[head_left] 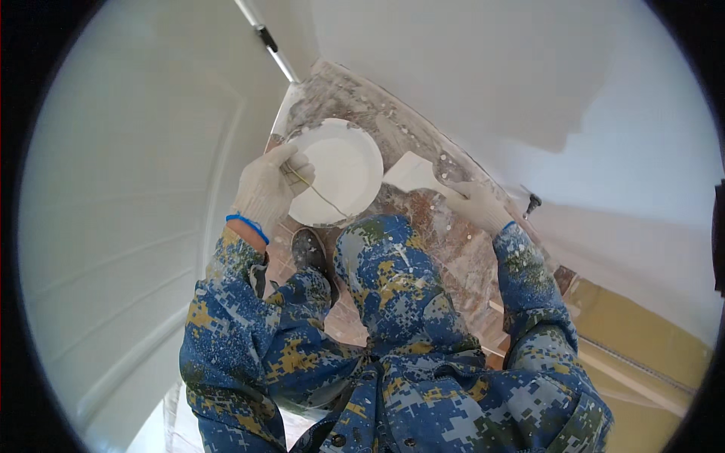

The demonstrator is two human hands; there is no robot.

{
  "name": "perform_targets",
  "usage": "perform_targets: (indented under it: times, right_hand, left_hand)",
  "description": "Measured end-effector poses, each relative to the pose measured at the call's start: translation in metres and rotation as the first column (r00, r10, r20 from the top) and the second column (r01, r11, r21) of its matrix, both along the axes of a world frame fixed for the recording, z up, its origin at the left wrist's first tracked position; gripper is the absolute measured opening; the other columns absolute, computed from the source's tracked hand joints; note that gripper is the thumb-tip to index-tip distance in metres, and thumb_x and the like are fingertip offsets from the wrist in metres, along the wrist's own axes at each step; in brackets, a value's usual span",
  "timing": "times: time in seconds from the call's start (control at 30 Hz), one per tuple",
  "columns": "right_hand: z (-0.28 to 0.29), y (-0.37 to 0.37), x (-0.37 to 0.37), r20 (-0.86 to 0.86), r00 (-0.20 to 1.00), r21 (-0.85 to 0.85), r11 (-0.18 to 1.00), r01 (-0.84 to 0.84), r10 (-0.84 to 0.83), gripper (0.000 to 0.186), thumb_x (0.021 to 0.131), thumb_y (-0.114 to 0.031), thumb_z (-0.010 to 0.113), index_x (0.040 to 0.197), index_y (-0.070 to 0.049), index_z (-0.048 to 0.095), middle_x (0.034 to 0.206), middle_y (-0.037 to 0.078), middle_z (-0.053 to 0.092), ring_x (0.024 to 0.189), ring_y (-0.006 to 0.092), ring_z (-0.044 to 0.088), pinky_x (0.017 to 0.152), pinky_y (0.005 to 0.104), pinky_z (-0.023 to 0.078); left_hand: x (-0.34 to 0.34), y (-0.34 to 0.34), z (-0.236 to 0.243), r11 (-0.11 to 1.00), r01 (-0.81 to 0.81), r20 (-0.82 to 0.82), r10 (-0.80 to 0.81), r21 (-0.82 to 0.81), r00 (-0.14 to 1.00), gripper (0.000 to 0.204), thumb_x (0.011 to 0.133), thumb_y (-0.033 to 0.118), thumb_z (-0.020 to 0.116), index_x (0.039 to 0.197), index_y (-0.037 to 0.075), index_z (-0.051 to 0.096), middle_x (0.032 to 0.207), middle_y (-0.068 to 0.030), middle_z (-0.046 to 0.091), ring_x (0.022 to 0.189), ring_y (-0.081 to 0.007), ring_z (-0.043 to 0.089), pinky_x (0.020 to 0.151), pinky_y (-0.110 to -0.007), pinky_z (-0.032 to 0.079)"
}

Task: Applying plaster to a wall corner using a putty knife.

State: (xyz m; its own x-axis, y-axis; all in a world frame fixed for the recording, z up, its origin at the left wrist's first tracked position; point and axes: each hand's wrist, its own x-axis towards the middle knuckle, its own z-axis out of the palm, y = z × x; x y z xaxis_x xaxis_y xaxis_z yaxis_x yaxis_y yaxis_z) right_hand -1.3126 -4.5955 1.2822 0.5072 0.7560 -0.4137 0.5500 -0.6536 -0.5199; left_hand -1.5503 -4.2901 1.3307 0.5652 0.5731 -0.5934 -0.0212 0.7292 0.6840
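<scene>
A round white bucket (pixel 369 167) with white paint inside stands on the floor in front of me. Its thin wire handle (pixel 321 198) runs across the opening, and my left hand (pixel 266 181), in a white knitted glove with a blue band at the wrist, is closed on it at the left rim. Beside the bucket, my gloved right hand (pixel 479 205) grips a wide flat paintbrush (pixel 412 173) by its handle. The brush head is coated white and points toward the bucket's right rim; whether it touches the rim I cannot tell.
A pale curved surface (pixel 136 166) rises at the left. On the right wall (pixel 483 68), a darker patch borders a lighter area. A silvery pole (pixel 279 57) leans into the far corner. My shoe (pixel 308 249) is close to the bucket on the paint-splashed floor (pixel 461 249).
</scene>
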Motion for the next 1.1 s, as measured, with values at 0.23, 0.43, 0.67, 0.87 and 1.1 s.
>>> perform_targets:
  times: [0.23, 0.43, 0.67, 0.87, 1.1]
  right_hand:
    - [-0.073, 0.021, 0.003, -0.463, 0.763, 0.162, 0.803, 0.574, -0.452, 0.034, 0.089, -0.033, 0.065, 0.096, 0.0, 0.068, 0.073, -0.001, 0.059, 0.064, 0.0104, 0.053, 0.056, 0.0283, 0.041]
    - [-0.167, 0.118, 0.022, -0.261, 0.873, 0.341, 0.806, 0.483, -0.412, 0.038, 0.094, -0.034, 0.055, 0.096, 0.002, 0.066, 0.073, 0.013, 0.064, 0.06, 0.0261, 0.062, 0.056, 0.0398, 0.046]
    - [-0.287, 0.075, 0.015, 0.477, 0.844, 0.285, 0.952, 0.114, -0.244, 0.032, 0.094, -0.022, 0.054, 0.118, -0.001, 0.061, 0.094, 0.023, 0.067, 0.085, 0.0401, 0.066, 0.075, 0.0504, 0.051]
    - [-0.422, -0.12, 0.003, 0.079, 0.627, 0.196, 0.629, 0.752, -0.775, 0.036, 0.089, -0.01, 0.055, 0.125, -0.004, 0.059, 0.082, 0.004, 0.061, 0.066, 0.0106, 0.06, 0.052, 0.0228, 0.047]
    - [-0.477, 0.08, 0.084, 0.815, 0.487, -0.34, 0.94, -0.039, 0.314, 0.033, 0.091, -0.041, 0.054, 0.114, -0.018, 0.063, 0.086, 0.003, 0.066, 0.067, 0.0191, 0.06, 0.049, 0.0384, 0.047]
  left_hand:
    - [0.024, -0.012, -0.003, 0.998, -0.047, 0.033, 0.046, 0.037, 0.998, 0.01, 0.09, 0.006, 0.062, 0.089, -0.003, 0.057, 0.07, -0.0047, 0.053, 0.06, -0.0193, 0.054, 0.061, -0.034, 0.053]
    - [0.016, -0.025, -0.023, 0.994, -0.064, -0.045, 0.068, 0.09, 0.997, 0.012, 0.092, 0.01, 0.061, 0.087, -0.001, 0.06, 0.07, -0.0037, 0.054, 0.065, -0.019, 0.058, 0.068, -0.034, 0.052]
    - [-0.018, 0.013, -0.059, 0.974, -0.073, -0.113, 0.099, 0.215, 0.989, 0.014, 0.094, 0.012, 0.06, 0.089, -0.001, 0.062, 0.073, -0.0042, 0.057, 0.068, -0.0179, 0.059, 0.072, -0.033, 0.053]
    - [-0.042, 0.047, -0.108, 0.974, -0.03, 0.023, 0.025, 0.225, 0.999, 0.017, 0.095, 0.013, 0.06, 0.098, -0.003, 0.063, 0.079, -0.0041, 0.059, 0.072, -0.0165, 0.06, 0.076, -0.032, 0.053]
    - [-0.061, 0.084, -0.172, 0.499, 0.11, -0.01, -0.198, 0.86, 0.98, 0.031, 0.098, 0.015, 0.055, 0.116, -0.011, 0.058, 0.081, -0.0042, 0.057, 0.079, -0.0163, 0.06, 0.082, -0.03, 0.052]
